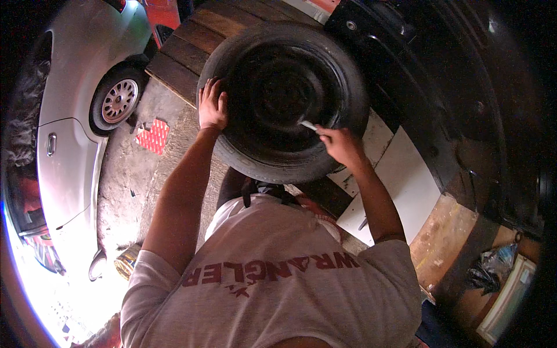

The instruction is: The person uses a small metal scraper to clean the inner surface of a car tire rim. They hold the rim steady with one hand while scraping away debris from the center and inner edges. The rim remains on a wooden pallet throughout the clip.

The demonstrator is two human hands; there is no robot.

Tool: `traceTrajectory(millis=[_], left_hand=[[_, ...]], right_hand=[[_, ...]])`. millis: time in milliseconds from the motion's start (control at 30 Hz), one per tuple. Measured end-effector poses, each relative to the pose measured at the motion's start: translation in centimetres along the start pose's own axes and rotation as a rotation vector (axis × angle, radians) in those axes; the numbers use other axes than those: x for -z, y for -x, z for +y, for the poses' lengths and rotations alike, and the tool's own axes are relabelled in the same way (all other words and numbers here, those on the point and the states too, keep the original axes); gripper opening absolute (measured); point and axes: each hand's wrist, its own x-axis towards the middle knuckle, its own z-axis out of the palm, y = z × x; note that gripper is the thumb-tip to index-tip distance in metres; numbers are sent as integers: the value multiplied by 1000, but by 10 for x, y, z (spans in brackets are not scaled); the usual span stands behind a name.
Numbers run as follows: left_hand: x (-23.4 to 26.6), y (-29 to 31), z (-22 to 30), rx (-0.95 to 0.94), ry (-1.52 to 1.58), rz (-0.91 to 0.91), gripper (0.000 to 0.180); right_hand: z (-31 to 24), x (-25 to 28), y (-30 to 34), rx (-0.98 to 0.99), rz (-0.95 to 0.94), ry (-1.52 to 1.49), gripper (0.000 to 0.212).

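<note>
A black tyre on a dark steel wheel [284,165] lies in front of me, its near edge close to my waist and its far part over wooden planks. My left hand [213,105] lies on the tyre's left sidewall, fingers stretched and a little apart. In my right hand [342,145] is a slim, pale, short-handled tool [308,125], pinched between thumb and fingers. Its tip points left into the dark hollow of the rim; whether it touches the metal I cannot tell. The tool's exact kind is too small to make out.
Brown wooden planks [191,43] run under the wheel's far left side. A silver car [69,151] stands at the left, near a red patterned scrap [154,137] on the concrete floor. At right are a large black panel [441,98], a white board [400,180] and a plastic bag [493,267].
</note>
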Motion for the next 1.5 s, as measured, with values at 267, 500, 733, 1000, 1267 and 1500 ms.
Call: traceTrajectory(millis=[267, 500, 733, 1000, 1267, 1500], left_hand=[[-1, -1, -2, -9, 13, -22, 48], [1, 1, -1, -31, 22, -45, 48], [2, 1, 2, -50, 15, -91, 45], [3, 1, 0, -37, 23, -152, 44], [1, -3, -1, -65, 40, -166, 45], [2, -61, -14, -249, -11, -220, 47]], right_hand=[[-19, -46, -4, -17, 77, 0, 26], [-4, -18, -23, -260, 212, 340, 28], [-13, -60, 9, -229, 212, 135, 32], [-36, -49, 19, -253, 137, 248, 31], [-22, -35, 5, -380, 345, 288, 33], [-40, -80, 24, -149, 426, -67, 34]])
